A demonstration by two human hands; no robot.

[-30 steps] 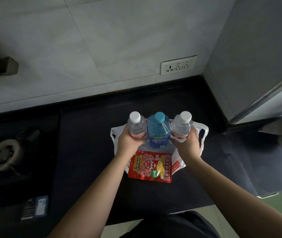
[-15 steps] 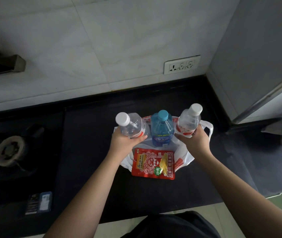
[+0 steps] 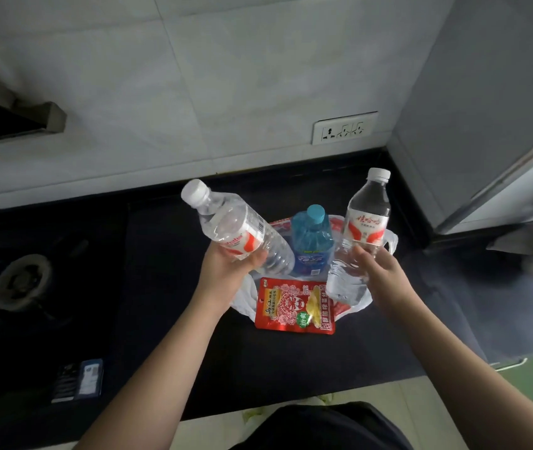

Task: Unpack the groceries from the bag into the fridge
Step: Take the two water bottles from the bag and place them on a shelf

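Head view: left hand (image 3: 226, 274) grips a clear bottle (image 3: 235, 232) tilted toward upper left; right hand (image 3: 378, 271) grips another bottle (image 3: 361, 235) nearly upright, nearer the fridge (image 3: 486, 108) at right.

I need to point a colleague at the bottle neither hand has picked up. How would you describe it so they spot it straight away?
Find the black countertop below the wall socket; on it lies a white plastic bag. The blue bottle stands upright on that bag, just behind the red snack packet. It alone is blue with a blue cap; the clear bottles either side have white caps and are each in a hand's grip.
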